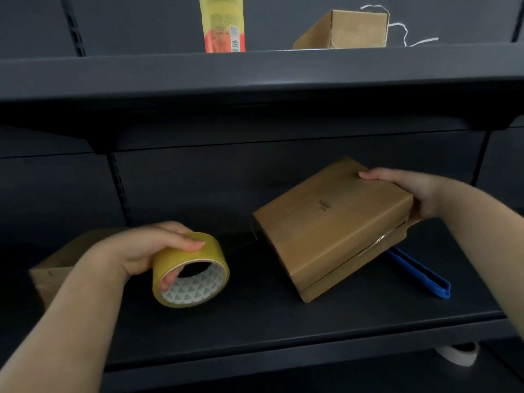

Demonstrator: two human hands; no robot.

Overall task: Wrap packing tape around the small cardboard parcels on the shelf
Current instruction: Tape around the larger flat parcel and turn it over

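Left hand (136, 251) curled round tape roll (190, 270), near shelf (255, 321) front edge. Parcel (331, 225) right of roll, tilted, long axis toward back-right corner, gripped by right hand (408, 191).
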